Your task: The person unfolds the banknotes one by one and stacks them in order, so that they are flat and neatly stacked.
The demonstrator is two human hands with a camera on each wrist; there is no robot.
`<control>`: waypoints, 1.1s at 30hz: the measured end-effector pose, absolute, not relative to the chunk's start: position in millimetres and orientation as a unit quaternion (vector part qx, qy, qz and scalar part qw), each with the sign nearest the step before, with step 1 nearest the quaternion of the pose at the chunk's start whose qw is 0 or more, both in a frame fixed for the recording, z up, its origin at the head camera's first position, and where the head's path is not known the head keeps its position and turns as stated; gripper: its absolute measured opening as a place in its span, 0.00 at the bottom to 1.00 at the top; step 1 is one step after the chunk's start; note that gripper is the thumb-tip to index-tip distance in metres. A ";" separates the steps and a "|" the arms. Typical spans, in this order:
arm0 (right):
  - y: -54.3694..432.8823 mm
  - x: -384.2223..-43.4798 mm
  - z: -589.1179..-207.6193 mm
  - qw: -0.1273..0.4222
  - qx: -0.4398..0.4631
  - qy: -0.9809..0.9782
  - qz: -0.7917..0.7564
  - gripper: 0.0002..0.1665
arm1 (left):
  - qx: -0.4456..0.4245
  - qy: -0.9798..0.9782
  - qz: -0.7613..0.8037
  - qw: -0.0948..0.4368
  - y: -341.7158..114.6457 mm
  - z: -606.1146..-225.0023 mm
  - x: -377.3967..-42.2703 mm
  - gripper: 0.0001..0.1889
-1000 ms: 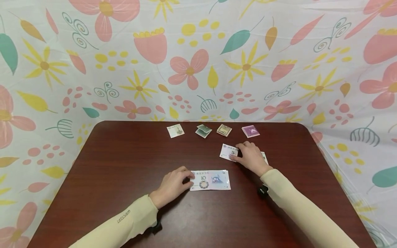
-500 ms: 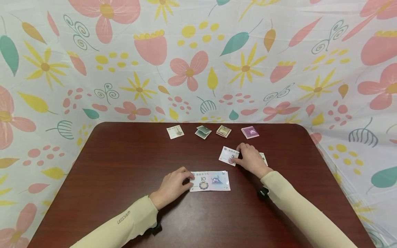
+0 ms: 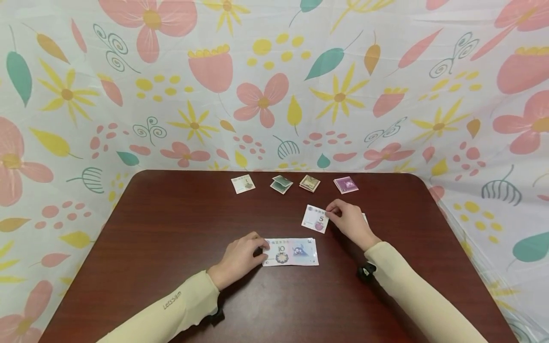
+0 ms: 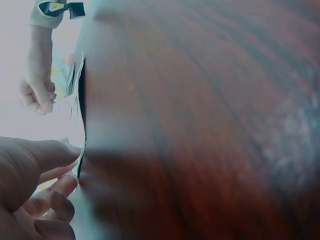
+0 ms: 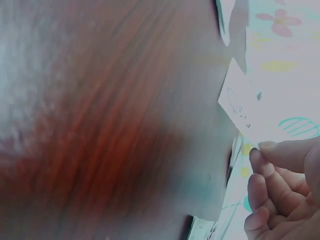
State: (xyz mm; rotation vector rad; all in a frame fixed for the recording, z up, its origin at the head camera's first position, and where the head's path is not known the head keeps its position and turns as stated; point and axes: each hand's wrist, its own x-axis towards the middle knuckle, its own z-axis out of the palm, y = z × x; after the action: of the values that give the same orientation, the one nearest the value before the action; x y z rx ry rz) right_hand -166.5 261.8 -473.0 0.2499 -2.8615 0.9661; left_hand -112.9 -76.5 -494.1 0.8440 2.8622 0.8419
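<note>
The left hand (image 3: 237, 259) holds a "10" note (image 3: 291, 251) by its left end on the surface (image 3: 171, 219); beyond it, the right hand (image 3: 352, 225) pinches a "5" note (image 3: 314, 219). A "1" note (image 3: 242, 184) lies farther back; the left sleeve (image 3: 184, 307) bears lettering beginning "Lets".

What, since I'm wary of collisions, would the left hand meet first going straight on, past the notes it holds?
Probably the 5 note in the right hand, though its height above the table is unclear.
</note>
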 end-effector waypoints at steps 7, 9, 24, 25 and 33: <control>263.4 -160.6 -469.3 0.066 0.070 -0.932 0.349 0.02 | 0.266 0.924 0.275 0.020 -75.9 -495.4 -110.8 0.08; 263.3 -159.2 -467.5 0.066 0.068 -0.931 0.352 0.03 | 0.266 0.923 0.277 0.021 -75.8 -495.4 -110.7 0.08; 251.0 -141.9 -460.9 0.062 0.077 -0.925 0.366 0.05 | 0.274 0.921 0.276 0.010 -75.7 -495.4 -114.7 0.07; 250.0 -141.3 -460.5 0.059 0.081 -0.924 0.369 0.05 | 0.274 0.921 0.276 0.010 -75.7 -495.1 -114.6 0.07; 239.7 -135.3 -458.4 0.043 0.107 -0.915 0.386 0.04 | 0.260 0.924 0.280 0.003 -74.9 -493.3 -113.8 0.07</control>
State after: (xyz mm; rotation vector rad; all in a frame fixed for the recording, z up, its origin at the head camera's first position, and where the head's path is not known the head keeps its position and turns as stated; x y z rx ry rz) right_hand -135.3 239.7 -458.4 0.3284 -2.8000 1.1810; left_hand -113.8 -74.9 -493.3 0.8151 2.8974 0.8788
